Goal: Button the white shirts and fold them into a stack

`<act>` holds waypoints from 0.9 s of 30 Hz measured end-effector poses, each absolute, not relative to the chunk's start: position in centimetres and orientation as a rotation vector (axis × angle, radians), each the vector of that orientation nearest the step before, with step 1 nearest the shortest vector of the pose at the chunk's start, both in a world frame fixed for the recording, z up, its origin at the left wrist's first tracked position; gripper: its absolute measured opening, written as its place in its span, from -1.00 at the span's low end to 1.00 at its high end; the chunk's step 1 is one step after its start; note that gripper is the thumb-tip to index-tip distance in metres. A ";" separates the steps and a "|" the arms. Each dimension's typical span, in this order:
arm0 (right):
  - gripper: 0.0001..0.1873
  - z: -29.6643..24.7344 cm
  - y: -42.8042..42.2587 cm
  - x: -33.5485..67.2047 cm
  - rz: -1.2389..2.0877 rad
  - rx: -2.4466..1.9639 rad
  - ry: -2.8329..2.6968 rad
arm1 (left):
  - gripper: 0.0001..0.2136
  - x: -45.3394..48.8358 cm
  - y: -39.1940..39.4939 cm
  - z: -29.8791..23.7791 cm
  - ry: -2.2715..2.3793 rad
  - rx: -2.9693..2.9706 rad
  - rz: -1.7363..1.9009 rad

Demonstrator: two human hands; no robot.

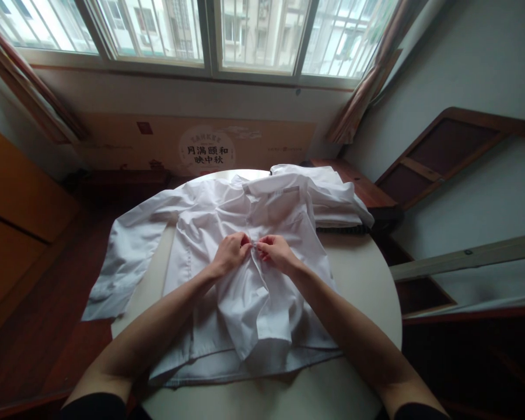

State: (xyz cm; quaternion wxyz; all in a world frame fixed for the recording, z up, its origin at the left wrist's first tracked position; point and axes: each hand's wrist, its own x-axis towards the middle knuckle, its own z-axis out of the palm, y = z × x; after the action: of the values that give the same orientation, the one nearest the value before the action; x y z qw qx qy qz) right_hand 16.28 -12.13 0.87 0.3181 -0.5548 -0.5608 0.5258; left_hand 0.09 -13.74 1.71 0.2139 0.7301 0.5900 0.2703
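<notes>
A white button-up shirt lies spread front-up on a round white table, its collar toward the window and one sleeve hanging off the left edge. My left hand and my right hand meet at the middle of the shirt's front placket. Both pinch the fabric edges there, fingers closed and almost touching. Below my hands the lower front lies loosely open and rumpled.
More folded white cloth sits at the table's far right. A cardboard box with printed characters leans under the window. Wooden furniture stands to the left, a wooden frame to the right, and dark wood floor surrounds the table.
</notes>
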 end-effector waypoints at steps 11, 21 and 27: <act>-0.24 3.4 -23.6 23.1 0.772 -1.028 -2.533 | -0.50 -1.3 -26.2 4.5 0.991 2.572 0.167; -0.71 3.2 -27.2 24.3 0.597 -1.243 -1.940 | -0.71 -4.1 -26.6 4.0 1.218 1.990 0.646; -0.72 6.2 -27.1 24.9 0.479 -1.196 -1.668 | -0.66 -4.3 -26.1 7.8 0.840 1.895 0.317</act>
State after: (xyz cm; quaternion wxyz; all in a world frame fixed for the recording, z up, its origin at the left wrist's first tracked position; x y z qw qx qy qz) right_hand 24.94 -27.07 6.25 0.4943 -0.4934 -0.6879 0.1975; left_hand -4.26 -26.11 7.76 0.4990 0.7832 0.3471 0.1310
